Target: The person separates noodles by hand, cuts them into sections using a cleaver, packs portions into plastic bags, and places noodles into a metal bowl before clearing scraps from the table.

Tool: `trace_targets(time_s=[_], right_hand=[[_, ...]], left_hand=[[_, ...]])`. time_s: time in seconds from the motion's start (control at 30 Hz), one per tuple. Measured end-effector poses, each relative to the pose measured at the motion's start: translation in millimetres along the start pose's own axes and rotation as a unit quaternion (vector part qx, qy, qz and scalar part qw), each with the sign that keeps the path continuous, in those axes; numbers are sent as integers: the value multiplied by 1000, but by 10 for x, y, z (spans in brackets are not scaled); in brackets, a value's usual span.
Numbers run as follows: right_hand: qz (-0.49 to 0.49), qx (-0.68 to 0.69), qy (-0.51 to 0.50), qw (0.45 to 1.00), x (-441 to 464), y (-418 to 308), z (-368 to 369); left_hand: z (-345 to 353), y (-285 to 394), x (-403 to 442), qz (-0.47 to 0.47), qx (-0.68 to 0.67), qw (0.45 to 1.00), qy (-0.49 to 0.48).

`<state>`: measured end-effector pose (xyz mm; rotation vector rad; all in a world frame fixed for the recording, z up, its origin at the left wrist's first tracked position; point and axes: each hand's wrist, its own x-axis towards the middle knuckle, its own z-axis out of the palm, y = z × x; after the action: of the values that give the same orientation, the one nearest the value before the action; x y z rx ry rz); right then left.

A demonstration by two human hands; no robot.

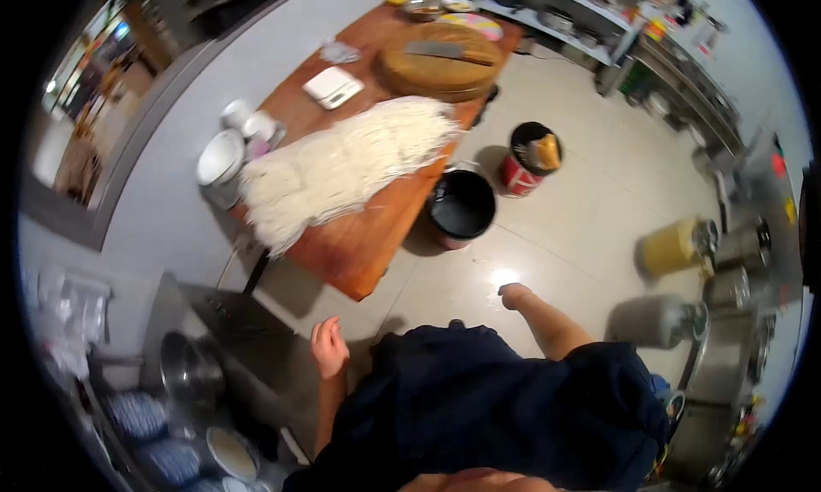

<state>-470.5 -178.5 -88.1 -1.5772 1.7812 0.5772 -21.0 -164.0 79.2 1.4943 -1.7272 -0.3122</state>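
Note:
My left hand hangs in the air below the near corner of the wooden table, with its fingers loosely curled apart and nothing in them. Over the tiled floor, my right hand is held out with its fingers folded in; whatever it may hold is hidden. A wide layer of pale noodles covers much of the table. Behind it are a white scale and a round chopping board with a cleaver on top. Neither hand touches these things.
A black bin stands beside the table, and a red and black bin is farther right. White bowls are stacked by the wall. Two gas cylinders stand at the right. Metal pots and patterned bowls are at lower left.

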Motion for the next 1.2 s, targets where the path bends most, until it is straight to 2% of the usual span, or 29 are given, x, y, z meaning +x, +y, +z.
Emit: trace_targets(time_s=[0.07, 0.13, 0.23, 0.27, 0.37, 0.5, 0.57, 0.63, 0.73, 0.8, 0.83, 0.87, 0.9, 0.93, 1.0, 1.1, 1.2], right_hand=[[53, -59, -22, 997, 147, 694, 339], [96, -44, -50, 993, -185, 945, 109], [98, 95, 60, 989, -392, 1375, 436], [102, 148, 108, 978, -602, 1364, 452], [111, 234, 127, 958, -845, 1277, 695], [183, 297, 127, 928, -1081, 1190, 1616], [239, 322, 83, 912, -1259, 941, 2021], [169, 273, -9, 947, -1470, 811, 2291], [210, 297, -37, 931, -1727, 689, 2511], [263, 354, -24, 897, -1959, 684, 2380], [285, 402, -20, 870, -2015, 713, 2253], [305, 447, -18, 841, -1978, 767, 2187], [277, 399, 39, 873, -1899, 903, 2404], [288, 470, 45, 833, -1844, 1020, 2468], [272, 501, 44, 821, -1770, 1236, 2475], [147, 324, -84, 931, -1494, 1924, 2808], [141, 212, -93, 963, -1475, 2438, 2116]], left_hand=[[390, 66, 32, 23, -25, 999, -17], [595, 164, 1, 10, -22, 999, -37], [760, 649, -16, 46, -24, 995, -86], [822, 760, 18, 57, -33, 993, -96], [1088, 763, 431, 117, -42, 982, -142], [1205, 1016, 776, 186, -78, 961, -188], [1305, 899, 873, 197, -73, 953, -218], [1442, 885, 961, 190, -83, 947, -246], [1769, 807, 962, 190, -132, 927, -296], [2026, 753, 943, 287, -104, 905, -297], [2138, 787, 922, 287, -101, 901, -310], [2213, 883, 920, 270, -96, 903, -320], [2283, 990, 928, 253, -91, 906, -329], [2361, 1061, 946, 245, -78, 906, -337], [2545, 1141, 966, 218, -64, 912, -340], [2796, 1189, 899, 134, -45, 935, -325], [3003, 1170, 612, -63, -29, 946, -317]])
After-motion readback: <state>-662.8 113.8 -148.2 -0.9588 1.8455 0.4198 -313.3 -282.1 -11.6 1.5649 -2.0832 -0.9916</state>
